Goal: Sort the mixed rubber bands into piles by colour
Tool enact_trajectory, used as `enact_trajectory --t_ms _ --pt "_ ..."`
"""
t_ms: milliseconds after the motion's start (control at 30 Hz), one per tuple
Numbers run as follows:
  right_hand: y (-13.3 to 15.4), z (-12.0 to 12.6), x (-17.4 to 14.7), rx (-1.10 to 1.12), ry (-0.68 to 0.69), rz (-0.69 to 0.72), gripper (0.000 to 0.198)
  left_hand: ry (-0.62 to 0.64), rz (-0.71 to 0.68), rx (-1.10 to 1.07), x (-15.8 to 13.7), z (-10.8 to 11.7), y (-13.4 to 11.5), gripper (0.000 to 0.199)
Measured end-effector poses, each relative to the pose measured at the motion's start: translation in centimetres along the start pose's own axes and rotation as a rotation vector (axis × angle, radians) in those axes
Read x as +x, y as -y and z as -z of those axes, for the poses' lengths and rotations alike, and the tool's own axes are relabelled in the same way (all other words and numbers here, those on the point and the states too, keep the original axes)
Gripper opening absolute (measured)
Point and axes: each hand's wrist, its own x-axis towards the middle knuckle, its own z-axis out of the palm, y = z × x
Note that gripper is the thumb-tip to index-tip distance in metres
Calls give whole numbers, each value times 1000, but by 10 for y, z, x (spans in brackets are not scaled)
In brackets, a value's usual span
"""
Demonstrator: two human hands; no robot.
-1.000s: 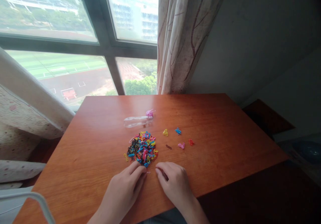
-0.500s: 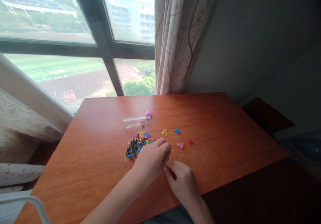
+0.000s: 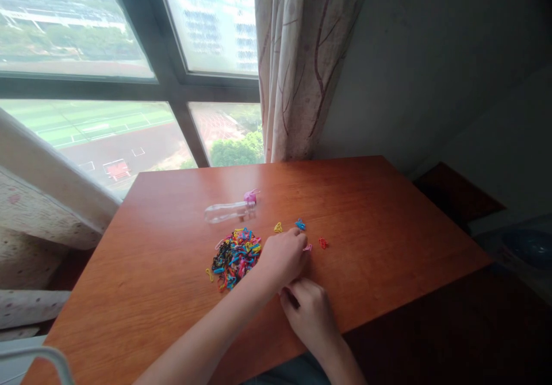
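- Two hands on it: your left hand (image 3: 288, 253) is at 3 o'clock of the loop pile (image 3: 235, 258), fingers bent down by the pink loops (image 3: 307, 247); tips hidden, can't tell its grip.
- Your right hand (image 3: 308, 304), 4 o'clock, loosely curled; can't tell if it holds anything.
- Yellow loops (image 3: 278, 227) and blue loops (image 3: 301, 224) at 2, red loops (image 3: 323, 243) at 3: spaced, probably so colours don't mix.
- Clear bottle (image 3: 228, 211) at 12, likely parked out of your way.

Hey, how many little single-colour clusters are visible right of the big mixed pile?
4: the yellow cluster and blue cluster beyond the left hand, the red cluster to its right, and the pink cluster partly covered by it. More may be hidden under that hand.
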Motion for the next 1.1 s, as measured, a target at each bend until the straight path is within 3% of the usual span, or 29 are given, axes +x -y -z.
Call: enact_trajectory --t_ms 200,367,533,667,867,1100 --pt "2 3 2 46 35 -8 20 -58 35 -64 -22 13 16 19" --pt "6 5 3 30 80 -32 20 -132 69 -128 -67 22 36 24" --pt "12 4 6 -28 118 -27 17 -317 121 -289 -120 7 61 20" --pt "23 -1 8 -32 170 -21 12 -381 118 -342 -151 -12 73 17" --pt "42 -15 15 -61 231 29 10 -431 138 -354 -164 -31 75 14" --pt "46 -28 16 -103 183 60 14 -431 139 -328 -162 -32 73 16"
